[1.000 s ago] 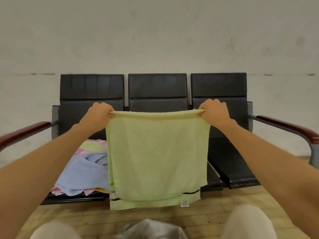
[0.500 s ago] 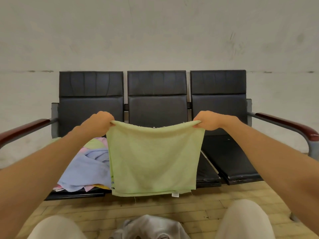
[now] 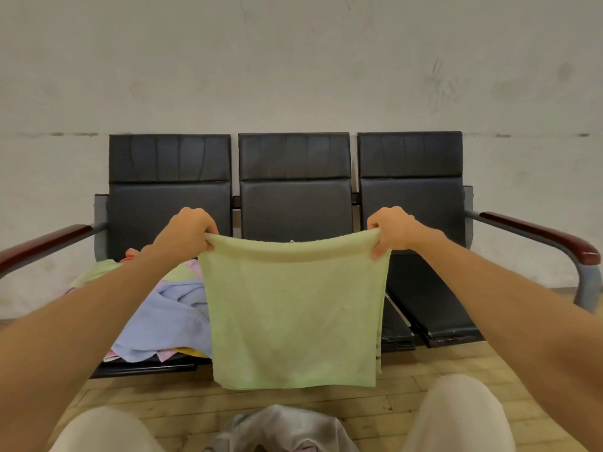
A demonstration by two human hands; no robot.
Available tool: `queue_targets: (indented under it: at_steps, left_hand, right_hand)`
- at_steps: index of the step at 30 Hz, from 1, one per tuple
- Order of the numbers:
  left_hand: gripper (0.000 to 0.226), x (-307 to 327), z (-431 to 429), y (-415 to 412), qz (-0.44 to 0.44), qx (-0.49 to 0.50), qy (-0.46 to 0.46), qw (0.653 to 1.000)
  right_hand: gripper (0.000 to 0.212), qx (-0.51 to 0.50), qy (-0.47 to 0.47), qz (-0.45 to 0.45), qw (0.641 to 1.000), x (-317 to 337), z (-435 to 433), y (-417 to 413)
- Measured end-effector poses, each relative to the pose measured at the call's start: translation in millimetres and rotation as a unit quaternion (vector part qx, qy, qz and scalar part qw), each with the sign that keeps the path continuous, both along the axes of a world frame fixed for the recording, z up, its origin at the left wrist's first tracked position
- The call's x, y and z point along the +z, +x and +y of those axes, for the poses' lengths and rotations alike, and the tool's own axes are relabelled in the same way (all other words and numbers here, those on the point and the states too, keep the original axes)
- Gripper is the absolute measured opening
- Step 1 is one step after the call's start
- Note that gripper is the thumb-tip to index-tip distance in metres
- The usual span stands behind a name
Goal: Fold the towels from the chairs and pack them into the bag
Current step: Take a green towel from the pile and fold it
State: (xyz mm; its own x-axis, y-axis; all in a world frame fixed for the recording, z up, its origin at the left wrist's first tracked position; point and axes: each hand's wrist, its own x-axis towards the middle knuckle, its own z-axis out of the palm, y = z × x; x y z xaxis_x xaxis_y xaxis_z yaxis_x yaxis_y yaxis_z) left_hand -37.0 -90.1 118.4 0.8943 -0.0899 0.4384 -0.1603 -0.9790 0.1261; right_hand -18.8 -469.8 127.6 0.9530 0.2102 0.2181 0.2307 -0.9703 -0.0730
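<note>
A light green towel (image 3: 293, 314), folded double, hangs in front of the row of black chairs (image 3: 293, 203). My left hand (image 3: 187, 231) grips its top left corner and my right hand (image 3: 393, 228) grips its top right corner, so the top edge sags slightly between them. A heap of loose towels (image 3: 163, 318), blue, pink, yellow and green, lies on the left seat, partly hidden by my left arm. The grey bag (image 3: 280, 430) lies on the floor between my knees at the bottom edge.
The chairs stand against a pale wall (image 3: 293, 76), with dark red armrests at the left (image 3: 45, 243) and right (image 3: 538, 234). The right seat (image 3: 434, 308) holds nothing. The floor (image 3: 293, 399) is light wood planks.
The towel's lower edges now line up into a shorter square, where an under layer hung lower a second ago. My hands moved slightly lower and the top edge has slackened.
</note>
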Motion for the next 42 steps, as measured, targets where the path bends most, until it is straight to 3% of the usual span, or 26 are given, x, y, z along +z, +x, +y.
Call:
queue_targets:
  at_steps: [4,10,13,15,19,23,25,27,30,32,36,38,42]
  left_hand:
    - [0.013,-1.0,0.0,-0.8,-0.002,-0.002,-0.005,1.000]
    - [0.013,-2.2,4.5,2.7,0.040,0.002,-0.014,0.999]
    - [0.019,-3.9,0.0,5.8,0.057,-0.011,-0.115,0.992]
    - [0.020,-8.1,-3.6,12.7,0.068,-0.017,-0.239,0.968]
    - [0.018,-22.7,-12.8,37.4,0.100,-0.035,-0.465,0.879]
    - [0.013,-46.6,-17.5,74.4,0.081,-0.034,-0.564,0.821]
    - [0.014,-63.3,-17.5,95.2,0.066,-0.031,-0.564,0.823]
    - [0.013,-83.3,-19.3,108.4,0.057,-0.038,-0.553,0.830]
    - [0.014,-127.3,-21.7,112.9,0.076,-0.056,-0.463,0.882]
    - [0.022,-162.5,-22.7,103.9,0.149,-0.072,-0.379,0.911]
    - [0.024,-228.8,-22.8,84.5,0.298,-0.099,-0.258,0.914]
    - [0.019,-245.7,-21.5,80.6,0.285,-0.111,-0.200,0.931]
    - [0.019,-253.6,-17.9,88.1,0.256,-0.122,-0.165,0.945]
  right_hand:
    - [0.014,0.044,0.032,0.049,0.997,0.1,-6.6,-1.7]
    - [0.032,0.038,0.096,0.059,0.993,-0.4,-11.3,0.1]
    - [0.019,0.008,0.088,0.032,0.996,-6.5,-7.3,8.0]
    - [0.015,-0.021,0.095,0.031,0.995,-12.0,-6.1,18.3]
    - [0.016,-0.055,0.118,0.043,0.991,-22.0,-4.0,48.6]
    - [0.004,-0.049,0.317,0.020,0.947,-40.1,1.1,83.8]
    - [0.009,-0.048,0.351,0.004,0.935,-54.1,3.6,104.9]
    - [0.016,-0.062,0.303,-0.043,0.950,-72.5,6.9,124.7]
    - [0.015,-0.075,0.250,-0.069,0.963,-115.8,13.8,131.2]
    - [0.018,-0.058,0.222,-0.025,0.973,-151.1,16.0,120.3]
    - [0.022,0.004,0.052,0.123,0.991,-218.4,14.6,95.7]
    - [0.027,0.027,0.013,0.177,0.984,-237.9,14.0,89.8]
    - [0.033,0.028,0.019,0.185,0.982,-252.3,17.5,95.0]
